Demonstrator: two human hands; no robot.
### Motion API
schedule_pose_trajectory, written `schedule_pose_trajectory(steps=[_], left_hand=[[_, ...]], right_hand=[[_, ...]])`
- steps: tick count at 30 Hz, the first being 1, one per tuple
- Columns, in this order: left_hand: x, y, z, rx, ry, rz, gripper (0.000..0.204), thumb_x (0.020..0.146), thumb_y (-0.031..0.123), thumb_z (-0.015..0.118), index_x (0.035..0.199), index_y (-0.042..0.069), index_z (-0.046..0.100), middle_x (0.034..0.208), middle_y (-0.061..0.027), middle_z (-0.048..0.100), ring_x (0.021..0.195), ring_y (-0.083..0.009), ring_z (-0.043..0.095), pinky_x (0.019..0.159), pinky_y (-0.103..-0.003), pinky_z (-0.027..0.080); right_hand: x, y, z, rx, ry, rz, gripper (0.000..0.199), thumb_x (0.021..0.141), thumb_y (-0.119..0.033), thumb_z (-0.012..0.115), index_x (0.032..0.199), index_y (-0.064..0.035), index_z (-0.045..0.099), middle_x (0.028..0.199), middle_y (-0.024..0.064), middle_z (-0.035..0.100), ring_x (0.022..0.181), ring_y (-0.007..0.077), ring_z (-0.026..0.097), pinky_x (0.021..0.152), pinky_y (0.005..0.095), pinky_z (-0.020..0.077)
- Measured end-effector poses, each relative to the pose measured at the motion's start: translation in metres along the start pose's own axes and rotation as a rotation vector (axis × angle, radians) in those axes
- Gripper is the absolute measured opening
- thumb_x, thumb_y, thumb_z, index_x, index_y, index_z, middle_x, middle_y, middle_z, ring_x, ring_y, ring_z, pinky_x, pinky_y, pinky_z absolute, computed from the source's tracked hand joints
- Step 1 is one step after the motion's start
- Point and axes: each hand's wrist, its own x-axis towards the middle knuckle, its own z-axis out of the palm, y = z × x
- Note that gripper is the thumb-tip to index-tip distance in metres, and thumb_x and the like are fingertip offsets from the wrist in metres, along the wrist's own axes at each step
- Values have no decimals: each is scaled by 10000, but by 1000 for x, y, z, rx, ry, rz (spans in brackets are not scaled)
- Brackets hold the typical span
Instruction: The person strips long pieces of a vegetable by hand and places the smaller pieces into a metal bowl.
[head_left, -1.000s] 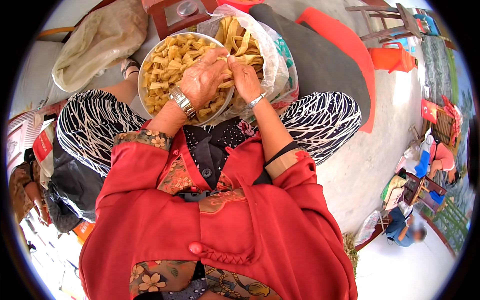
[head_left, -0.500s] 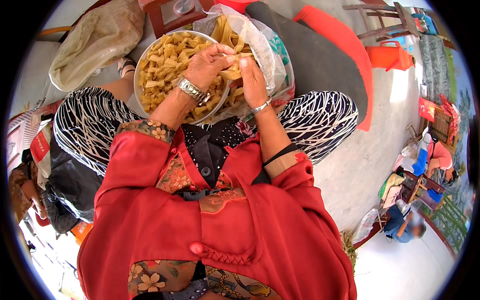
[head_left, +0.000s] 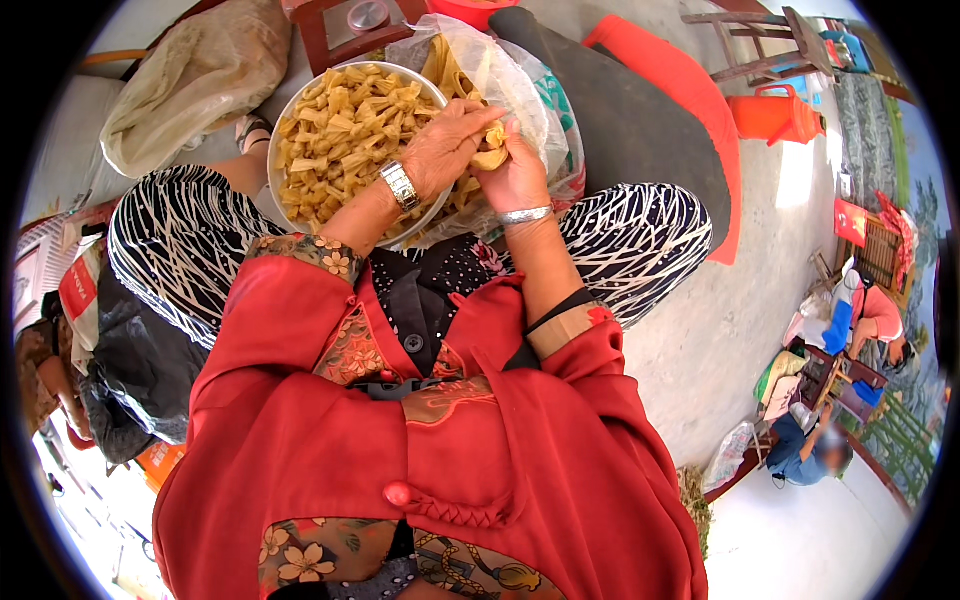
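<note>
My left hand [head_left: 441, 152], with a metal-banded watch on its wrist, is closed at the fingertips on a yellow-brown folded strip [head_left: 490, 157]. The same strip is pinched by my right hand [head_left: 521, 178], which wears a silver bangle. It looks bent or knotted between the two hands, though fingers cover part of it. Under and left of my left hand, a round metal basin [head_left: 274, 165] holds many similar short, knotted pieces [head_left: 345, 130]. Behind my hands, longer strips [head_left: 440, 66] lie in a clear plastic bag [head_left: 503, 78].
A red wooden stool [head_left: 345, 45] stands beyond the basin. A pale sack [head_left: 200, 85] lies at far left, and a dark mat [head_left: 625, 120] with a red edge at right. Further right are an orange jug [head_left: 775, 117], a wooden chair [head_left: 765, 45] and other seated people [head_left: 805, 450].
Both hands have shifted slightly right and nearer to me. The strip, stretched between the fingers before, is now bunched into a small fold, and my left fingers have extended across toward my right hand.
</note>
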Motion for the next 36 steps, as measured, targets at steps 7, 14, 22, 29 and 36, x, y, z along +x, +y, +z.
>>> schedule_pose_trajectory(steps=[7, 14, 22, 29, 36], left_hand=[[-3, 6, 1, 179, 23, 177, 510, 915, 273, 478, 1354, 32, 376, 1235, -227, 465, 1165, -358, 448, 978, -376, 386], [2, 20, 13, 244, 199, -124, 465, 935, 370, 454, 1224, 11, 516, 1141, -195, 544, 1020, -365, 563, 851, -403, 468], [-3, 30, -8, -679, 155, -594, 464, 972, 390, 385, 1179, 21, 574, 985, -94, 609, 694, -160, 638, 550, -244, 539], [-2, -5, -32, -1305, -66, -571, 471, 981, 377, 367, 1172, -21, 532, 981, -86, 607, 736, -162, 592, 711, -348, 564], [0, -5, -58, -1376, -110, -479, 497, 970, 381, 394, 1166, -56, 526, 960, -88, 528, 773, -166, 529, 768, -387, 559]], right_hand=[[1, -5, 6, 4, 27, -14, 421, 965, -344, 454, 1166, 22, 507, 1146, 114, 567, 1042, 221, 546, 927, 365, 420], [6, 4, 8, -156, 81, -89, 423, 975, -347, 431, 1164, 23, 513, 1080, 94, 588, 958, 181, 571, 835, 319, 471], [8, -1, 6, -872, 181, -353, 448, 967, -430, 403, 969, -2, 536, 805, 67, 601, 737, 135, 564, 691, 269, 469], [-2, -8, 22, -838, 122, -216, 432, 932, -414, 502, 910, -5, 640, 784, 39, 611, 678, 95, 541, 641, 234, 447], [-4, -11, 3, -934, 38, -263, 210, 830, -230, 685, 833, -21, 661, 698, -28, 579, 651, 47, 479, 598, 211, 397]])
